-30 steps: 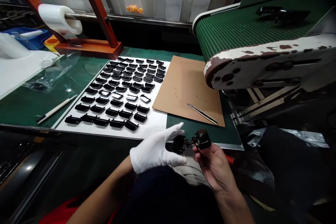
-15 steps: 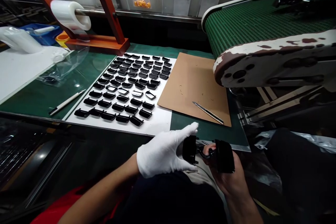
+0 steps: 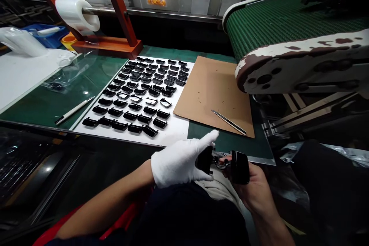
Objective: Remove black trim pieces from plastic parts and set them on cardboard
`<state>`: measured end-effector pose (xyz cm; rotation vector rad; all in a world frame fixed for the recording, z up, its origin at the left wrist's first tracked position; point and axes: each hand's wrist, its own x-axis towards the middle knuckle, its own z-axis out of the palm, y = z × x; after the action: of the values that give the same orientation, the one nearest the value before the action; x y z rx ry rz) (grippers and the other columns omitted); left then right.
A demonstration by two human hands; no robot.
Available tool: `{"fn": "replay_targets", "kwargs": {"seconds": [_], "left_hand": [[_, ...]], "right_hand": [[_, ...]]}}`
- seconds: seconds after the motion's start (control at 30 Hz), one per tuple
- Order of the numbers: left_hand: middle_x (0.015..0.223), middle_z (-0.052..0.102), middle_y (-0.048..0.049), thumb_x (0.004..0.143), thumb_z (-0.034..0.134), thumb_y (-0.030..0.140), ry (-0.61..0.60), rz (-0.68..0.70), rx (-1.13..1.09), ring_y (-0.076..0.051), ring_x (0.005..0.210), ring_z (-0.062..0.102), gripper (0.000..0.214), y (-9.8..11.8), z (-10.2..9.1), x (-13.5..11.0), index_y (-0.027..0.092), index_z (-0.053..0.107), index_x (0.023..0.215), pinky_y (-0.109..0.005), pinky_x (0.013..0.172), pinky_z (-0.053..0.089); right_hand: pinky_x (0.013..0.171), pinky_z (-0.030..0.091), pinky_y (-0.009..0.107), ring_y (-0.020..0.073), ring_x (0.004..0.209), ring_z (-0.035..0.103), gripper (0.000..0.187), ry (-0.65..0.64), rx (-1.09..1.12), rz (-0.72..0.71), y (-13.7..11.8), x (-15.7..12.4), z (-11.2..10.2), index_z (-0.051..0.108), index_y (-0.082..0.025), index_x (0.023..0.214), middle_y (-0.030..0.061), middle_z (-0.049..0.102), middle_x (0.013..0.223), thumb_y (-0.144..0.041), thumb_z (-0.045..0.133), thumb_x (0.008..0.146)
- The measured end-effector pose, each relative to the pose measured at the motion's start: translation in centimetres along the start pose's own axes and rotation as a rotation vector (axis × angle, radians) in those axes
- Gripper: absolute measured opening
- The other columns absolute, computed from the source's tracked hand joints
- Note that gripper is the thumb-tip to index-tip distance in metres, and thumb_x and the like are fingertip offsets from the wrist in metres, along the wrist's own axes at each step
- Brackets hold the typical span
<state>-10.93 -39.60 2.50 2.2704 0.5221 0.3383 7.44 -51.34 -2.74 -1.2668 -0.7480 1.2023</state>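
In front of my body I hold a glossy black plastic moulding, with two plates that appear joined by a thin curved runner. My left hand (image 3: 180,161), in a white glove, is closed around the left plate (image 3: 205,160), its thumb and fingers at opposite edges. My bare right hand (image 3: 255,188) grips the right plate (image 3: 240,167) from behind; its fingertips show near the runner (image 3: 220,162). Past my left hand, many small black plastic parts (image 3: 119,125) lie in rows on a white sheet (image 3: 170,134). Several of them reflect light brightly.
A craft knife (image 3: 229,122) lies on brown cardboard (image 3: 207,96). A white pen-like tool (image 3: 74,110) rests on the green table (image 3: 37,103). A green conveyor belt (image 3: 276,23) overhangs at right. Clear film (image 3: 76,13) hangs on an orange stand (image 3: 115,46) at back left.
Both hands have shifted slightly up with the moulding, and the right hand has moved a little left. The right plate has turned, showing more of its edge.
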Motion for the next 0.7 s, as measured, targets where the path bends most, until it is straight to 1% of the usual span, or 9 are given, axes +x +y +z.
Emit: {"fn": "replay_targets", "kwargs": {"seconds": [0.1, 0.17, 0.27, 0.33, 0.4, 0.5, 0.6, 0.67, 0.7], "left_hand": [[0.110, 0.064, -0.0114, 0.069, 0.077, 0.029, -0.068, -0.003, 0.072, -0.026, 0.093, 0.063, 0.097, -0.2, -0.2, 0.2, 0.021, 0.018, 0.145, -0.036, 0.080, 0.049], [0.104, 0.065, -0.0106, 0.070, 0.076, 0.027, -0.124, 0.015, 0.085, -0.025, 0.088, 0.064, 0.096, -0.2, -0.2, 0.3, 0.019, 0.018, 0.146, -0.034, 0.076, 0.049], [0.100, 0.066, -0.0115, 0.070, 0.075, 0.027, -0.183, 0.046, 0.089, -0.026, 0.085, 0.064, 0.094, -0.1, -0.1, 0.4, 0.015, 0.020, 0.145, -0.035, 0.073, 0.050], [0.106, 0.064, -0.0131, 0.071, 0.075, 0.024, -0.183, 0.061, 0.069, -0.028, 0.091, 0.063, 0.092, 0.0, 0.2, 0.2, 0.016, 0.021, 0.146, -0.037, 0.078, 0.050], [0.119, 0.060, -0.0141, 0.074, 0.073, 0.021, -0.125, 0.083, 0.033, -0.028, 0.104, 0.059, 0.090, 0.0, 0.8, -0.3, 0.020, 0.019, 0.147, -0.038, 0.086, 0.048], [0.134, 0.050, -0.0132, 0.078, 0.070, 0.021, -0.009, 0.104, -0.025, -0.027, 0.120, 0.051, 0.090, -0.5, 2.3, -1.2, 0.024, 0.013, 0.148, -0.037, 0.098, 0.043], [0.139, 0.047, -0.0104, 0.077, 0.071, 0.025, 0.062, 0.059, -0.064, -0.025, 0.123, 0.049, 0.092, -1.2, 4.2, -2.2, 0.027, 0.011, 0.148, -0.035, 0.102, 0.042], [0.138, 0.048, -0.0090, 0.077, 0.071, 0.027, 0.116, 0.027, -0.088, -0.024, 0.122, 0.051, 0.092, -1.6, 5.4, -2.8, 0.028, 0.012, 0.147, -0.034, 0.101, 0.044], [0.137, 0.049, -0.0085, 0.077, 0.071, 0.027, 0.151, 0.016, -0.109, -0.024, 0.121, 0.052, 0.091, -1.7, 6.0, -3.1, 0.029, 0.013, 0.147, -0.033, 0.100, 0.045]], "right_hand": [[0.080, 0.050, 0.028, 0.0203, 0.091, 0.062, 0.017, -0.053, -0.138, -0.007, -0.3, 0.0, -0.2, 0.074, -0.024, 0.089, 0.0051, 0.071, 0.098, -0.028, 0.073, 0.073], [0.085, 0.049, 0.033, 0.0243, 0.098, 0.062, 0.018, -0.074, -0.269, -0.010, -0.8, -0.1, 0.0, 0.074, -0.025, 0.090, 0.0061, 0.071, 0.101, -0.033, 0.072, 0.074], [0.082, 0.051, 0.036, 0.0273, 0.095, 0.063, 0.024, -0.094, -0.370, 0.000, -1.5, -0.4, 0.3, 0.074, -0.023, 0.088, 0.0083, 0.072, 0.096, -0.042, 0.069, 0.075], [0.077, 0.052, 0.036, 0.0268, 0.088, 0.065, 0.031, -0.110, -0.356, 0.006, -1.7, -0.6, 0.2, 0.074, -0.022, 0.088, 0.0088, 0.073, 0.090, -0.049, 0.067, 0.074], [0.069, 0.053, 0.033, 0.0249, 0.080, 0.065, 0.033, -0.134, -0.319, 0.023, -1.7, -0.5, 0.0, 0.075, -0.022, 0.090, 0.0087, 0.072, 0.087, -0.049, 0.068, 0.073], [0.060, 0.050, 0.029, 0.0214, 0.071, 0.063, 0.025, -0.174, -0.232, 0.046, -1.2, 0.0, -0.4, 0.075, -0.022, 0.090, 0.0072, 0.071, 0.082, -0.039, 0.072, 0.072], [0.059, 0.047, 0.027, 0.0187, 0.068, 0.060, 0.016, -0.195, -0.149, 0.060, -0.1, 0.6, -0.6, 0.075, -0.021, 0.082, 0.0051, 0.069, 0.075, -0.029, 0.075, 0.069], [0.057, 0.045, 0.026, 0.0162, 0.063, 0.057, 0.010, -0.204, -0.112, 0.074, 0.8, 0.9, -0.5, 0.075, -0.019, 0.075, 0.0038, 0.067, 0.070, -0.028, 0.074, 0.069], [0.057, 0.044, 0.026, 0.0153, 0.061, 0.056, 0.010, -0.206, -0.086, 0.078, 1.3, 0.9, -0.3, 0.074, -0.019, 0.071, 0.0032, 0.066, 0.067, -0.029, 0.073, 0.071]]}}
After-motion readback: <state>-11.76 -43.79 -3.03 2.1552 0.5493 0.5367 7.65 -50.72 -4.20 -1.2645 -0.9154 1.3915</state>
